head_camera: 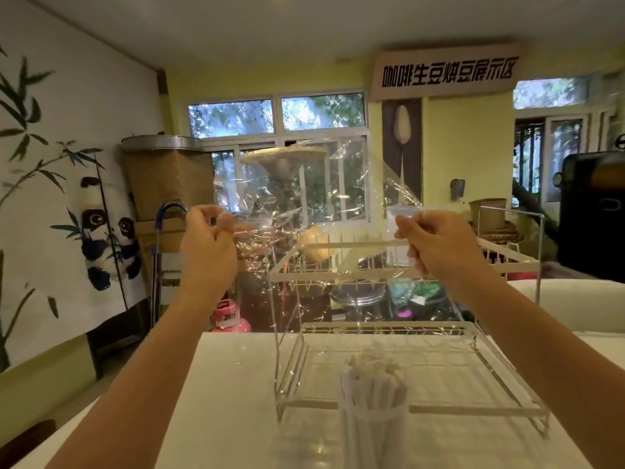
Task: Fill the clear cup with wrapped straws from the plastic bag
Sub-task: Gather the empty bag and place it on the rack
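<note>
The clear cup [372, 434] stood on the white table [230, 401] right in front of me, low in my view, packed with wrapped straws [370, 384] that stuck up well above its rim and fanned out a little at the top. The cup's own wall was hard to make out against the pale table.

The plastic bag [304, 198] was up in the air, well above the cup, stretched between my two hands at about eye level. It looked clear and crinkled, and I could see the windows [277, 116] straight through it. I could not tell whether any straws were left inside.

My left hand [208, 245] was pinched shut on the bag's left edge, thumb against fingertips. My right hand [436, 242] was closed on the bag's right edge in the same way. The two hands were held well apart, both arms reaching forward from the bottom corners.

Just behind the cup stood a two-tier wire dish rack [406, 275], its lower tray resting on the table and its upper tier level with my wrists. Off to my left the wall carried a panda mural [108, 231] with bamboo leaves. High on the far wall hung a sign [446, 72] with dark characters.
</note>
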